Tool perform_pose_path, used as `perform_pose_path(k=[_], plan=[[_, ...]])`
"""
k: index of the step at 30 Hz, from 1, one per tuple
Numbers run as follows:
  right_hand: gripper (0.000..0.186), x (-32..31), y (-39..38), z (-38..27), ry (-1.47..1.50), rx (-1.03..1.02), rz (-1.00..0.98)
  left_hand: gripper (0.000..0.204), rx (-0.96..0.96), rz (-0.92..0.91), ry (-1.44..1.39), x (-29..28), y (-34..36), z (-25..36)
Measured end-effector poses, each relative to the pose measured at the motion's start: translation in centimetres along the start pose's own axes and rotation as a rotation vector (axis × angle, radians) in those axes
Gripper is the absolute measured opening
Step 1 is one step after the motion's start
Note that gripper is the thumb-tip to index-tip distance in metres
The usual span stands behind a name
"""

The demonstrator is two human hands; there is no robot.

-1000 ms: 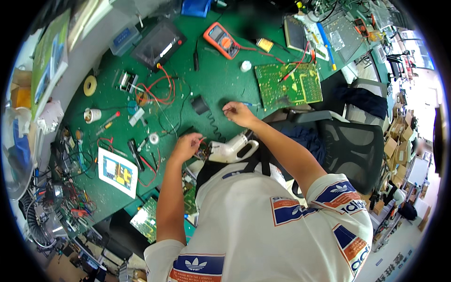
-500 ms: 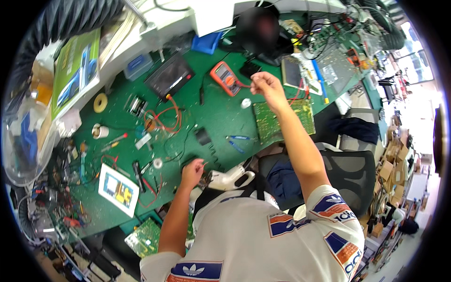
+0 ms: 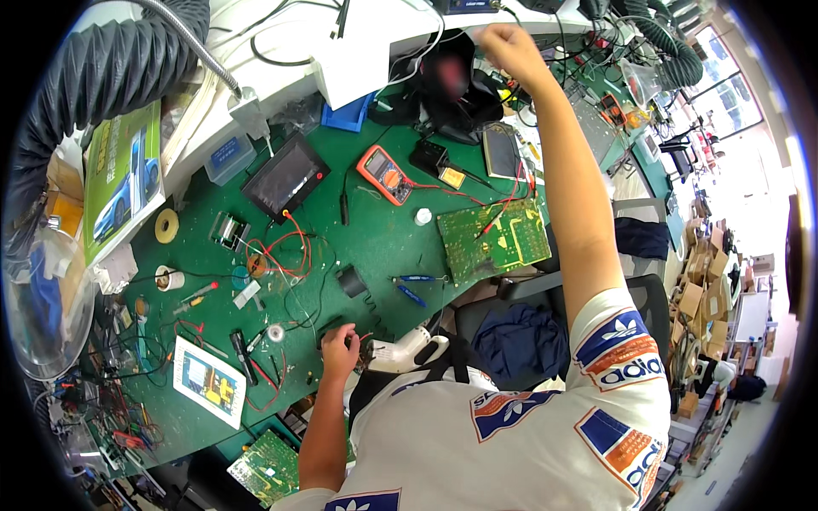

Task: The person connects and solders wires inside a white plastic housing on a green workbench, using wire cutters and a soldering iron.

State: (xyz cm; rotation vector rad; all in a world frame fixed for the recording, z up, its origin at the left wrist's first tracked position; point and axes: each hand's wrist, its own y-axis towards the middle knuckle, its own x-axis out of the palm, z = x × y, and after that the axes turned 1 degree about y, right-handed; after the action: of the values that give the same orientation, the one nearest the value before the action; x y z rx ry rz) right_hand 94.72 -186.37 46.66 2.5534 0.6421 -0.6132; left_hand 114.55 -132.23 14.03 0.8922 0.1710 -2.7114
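Observation:
My right hand is stretched far back over the rear of the bench, by the white shelf edge. Its fingers are curled, and anything inside them is hidden. My left hand rests at the bench's front edge, fingers bent together beside a dark object and a bit of red wire; what it grips is unclear. A white gun-shaped tool lies right of it. An orange multimeter sits mid-bench, its red leads running to a green circuit board. Blue-handled pliers lie near the front edge.
A dark-screened device with red cables stands left of the multimeter. A black soldering-iron-like tool lies behind the board. A white-framed tablet or sheet is at front left. A black ribbed hose hangs at upper left; an office chair stands right.
My right hand has moved away from beside the multimeter to the back of the bench. My left hand stays near the front edge. The whole view has shifted slightly.

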Motion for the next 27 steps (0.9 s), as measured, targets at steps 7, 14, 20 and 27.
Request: perform_pose_path(k=[7,14,20,27], plan=[[0.02,10.2,-4.4,10.3,0.136,0.529,-0.684,0.021,0.055,0.202,0.194,-2.0,-1.9,3.1],[0.043,12.2,-8.2,24.8,-0.917,0.629,-0.345,0.02,-0.1,0.24,0.145,-3.5,-5.6,2.7],[0.038,10.4,-13.2,27.0,-1.003,0.747,-0.751,0.015,-0.272,0.314,0.1,-4.4,-8.3,2.9],[0.02,6.4,-20.3,30.4,-0.895,0.283,-0.265,0.017,-0.35,0.325,0.009,-4.5,-6.9,2.9]])
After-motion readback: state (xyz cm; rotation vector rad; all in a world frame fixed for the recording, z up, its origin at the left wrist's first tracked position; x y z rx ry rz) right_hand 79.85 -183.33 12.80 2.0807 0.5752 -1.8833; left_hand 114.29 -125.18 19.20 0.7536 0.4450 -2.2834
